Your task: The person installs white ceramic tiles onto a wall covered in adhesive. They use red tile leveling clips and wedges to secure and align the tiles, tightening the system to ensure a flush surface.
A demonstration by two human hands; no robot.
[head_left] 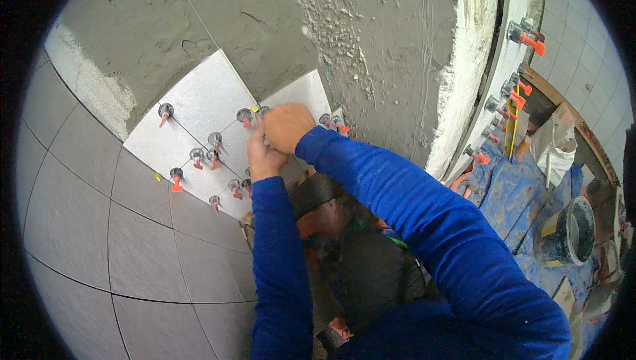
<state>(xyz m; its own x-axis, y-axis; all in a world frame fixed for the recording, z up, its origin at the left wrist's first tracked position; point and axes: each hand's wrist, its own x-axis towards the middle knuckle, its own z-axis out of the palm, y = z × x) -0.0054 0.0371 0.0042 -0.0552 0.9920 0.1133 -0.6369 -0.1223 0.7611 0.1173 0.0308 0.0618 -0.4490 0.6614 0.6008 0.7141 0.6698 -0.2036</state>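
My left hand (262, 150) and my right hand (286, 125) are pressed together at a tile joint on the wall, fingers closed around a small levelling clip that they mostly hide. They sit on a light grey tile (301, 96), right of a second light grey tile (205, 98). Grey-capped clips with red wedges (197, 156) stud the joints around them. A yellow spacer (254, 109) shows just above my fingers.
Rough grey mortar (265, 22) covers the wall above the tiles. Older grey tiles (86, 187) run to the left and below. At right, a white edge with more red clips (527, 36), blue cloth (510, 191), a white bag (555, 144) and a dirty bucket (571, 231).
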